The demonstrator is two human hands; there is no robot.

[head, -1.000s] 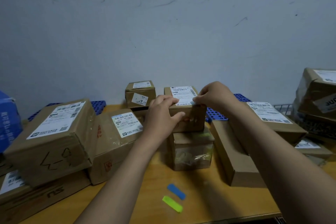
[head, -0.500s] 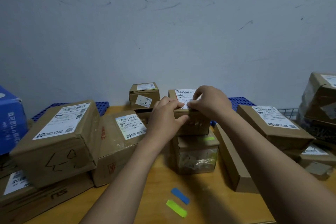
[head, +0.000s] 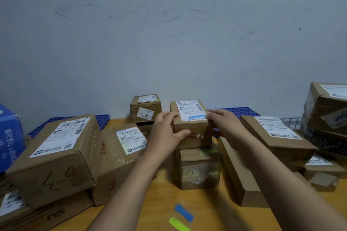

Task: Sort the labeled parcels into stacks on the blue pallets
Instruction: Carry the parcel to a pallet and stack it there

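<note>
The wooden worktop [head: 216, 210] runs up to a scuffed grey wall [head: 169, 33]. Nearest me a green strip [head: 179, 224] and a blue strip [head: 184, 213] lie loose on the wood, where they lay half a second ago.

Beyond them stands a tape-wrapped parcel [head: 199, 169], and the top parcel [head: 193, 133] sits on it, in the middle of the worktop. My left hand [head: 165, 135] holds that top parcel as before: thumb pressed on its near face, fingers over its left top edge.

My right hand [head: 225, 127] has slid off the label [head: 189, 110] it covered a moment ago. It now curls over the parcel's right top edge, fingertips at the label's right end. A blue sticker [head: 196, 117] has come into sight along the label's near edge.

On the left, a big labeled box [head: 56, 155] rests on a flat carton [head: 47, 215], just beside a medium parcel [head: 120, 157]. On the right lie a long flat box [head: 242, 172] and a labeled parcel [head: 277, 137].

Farther back, a small box [head: 145, 108] stands near the wall. The blue pallets [head: 234, 111] show at the far edge on both sides.
</note>
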